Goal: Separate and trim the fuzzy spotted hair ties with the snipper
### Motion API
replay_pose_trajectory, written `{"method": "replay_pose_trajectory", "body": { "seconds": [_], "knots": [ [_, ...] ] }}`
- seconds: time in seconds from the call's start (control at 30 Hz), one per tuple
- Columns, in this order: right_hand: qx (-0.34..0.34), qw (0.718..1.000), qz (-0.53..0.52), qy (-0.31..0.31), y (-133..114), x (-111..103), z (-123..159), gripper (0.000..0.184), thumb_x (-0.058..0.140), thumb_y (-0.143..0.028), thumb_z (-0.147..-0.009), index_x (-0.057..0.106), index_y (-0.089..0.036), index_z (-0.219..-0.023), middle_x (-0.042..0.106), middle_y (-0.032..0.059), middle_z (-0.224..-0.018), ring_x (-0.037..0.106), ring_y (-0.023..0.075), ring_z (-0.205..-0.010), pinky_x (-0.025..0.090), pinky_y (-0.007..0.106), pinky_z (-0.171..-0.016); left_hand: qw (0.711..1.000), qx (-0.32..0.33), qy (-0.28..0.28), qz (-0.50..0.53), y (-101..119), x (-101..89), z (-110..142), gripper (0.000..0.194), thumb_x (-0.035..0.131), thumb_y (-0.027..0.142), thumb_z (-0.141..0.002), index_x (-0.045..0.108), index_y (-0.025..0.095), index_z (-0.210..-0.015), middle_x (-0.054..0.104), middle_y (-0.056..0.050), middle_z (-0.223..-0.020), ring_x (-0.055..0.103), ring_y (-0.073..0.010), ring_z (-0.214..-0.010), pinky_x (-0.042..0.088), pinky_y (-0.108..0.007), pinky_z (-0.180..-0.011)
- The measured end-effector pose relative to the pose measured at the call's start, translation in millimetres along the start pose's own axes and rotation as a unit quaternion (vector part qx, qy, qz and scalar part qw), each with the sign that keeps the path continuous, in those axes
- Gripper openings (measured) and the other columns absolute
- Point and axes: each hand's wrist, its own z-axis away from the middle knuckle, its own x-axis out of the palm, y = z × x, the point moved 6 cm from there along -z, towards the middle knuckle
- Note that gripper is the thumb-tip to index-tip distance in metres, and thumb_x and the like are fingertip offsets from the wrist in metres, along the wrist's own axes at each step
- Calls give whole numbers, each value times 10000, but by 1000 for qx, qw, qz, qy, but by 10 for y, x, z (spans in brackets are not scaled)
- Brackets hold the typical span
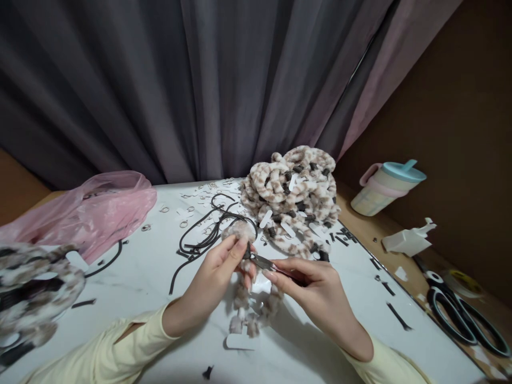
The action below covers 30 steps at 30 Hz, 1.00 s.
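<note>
Head view, curtain (224, 80): grey folds hanging along the back, pinkish toward the right
White tabletop (148, 277): spread beneath the work, strewn with small parts
Plush pile (296, 202): brown-and-white loops heaped at the far right, with dark bands and white tags among them
Pink bag (116, 213): crumpled thin plastic at the far left
More plush loops (40, 288): near the left edge, in front of the bag
Left hand (218, 266): fingers pinching the plush piece
Right hand (316, 280): fingers wrapped around a slim tool
Plush piece (240, 298): between the hands over the middle of the table, its white tag (242, 341) hanging below
Scissors (454, 298): black-handled, at the right edge
Cup (388, 184): blue lid, pink handle, right of the pile
White bottle (406, 242): near the cup
Black cords (216, 230): looped just beyond the left hand
Slim tool (262, 261): metal tip at the dark part by the left fingertips
Clasps (146, 227): small metal rings scattered across the far side
</note>
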Motion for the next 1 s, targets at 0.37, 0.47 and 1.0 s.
{"method": "replay_pose_trajectory", "body": {
  "seconds": [0.37,0.47,1.0],
  "knots": [
    [-112,991,64,23,-147,-3,56,160,620,-278,-827,696,-147,-777,638,20,-568,489,96,-441,391,200,-419,1000,8,13,-14,-21,-18,-34,323,516,477,-850,503,163,-774,532,7,-675,530,-122,-567,462,-244,-552],
    [-181,979,95,23,-207,35,94,105,594,-191,-841,677,-133,-869,650,37,-625,518,107,-485,421,207,-469,998,9,28,-53,-47,-44,-49,313,500,463,-863,484,169,-757,517,13,-674,523,-121,-585,454,-242,-581],
    [-182,980,81,27,-164,-18,37,97,651,-167,-795,699,-99,-844,578,12,-535,461,96,-448,371,212,-430,1000,9,19,-16,-38,-32,-37,336,469,488,-876,476,168,-775,465,44,-584,463,-92,-529,411,-200,-530]
  ]
}}
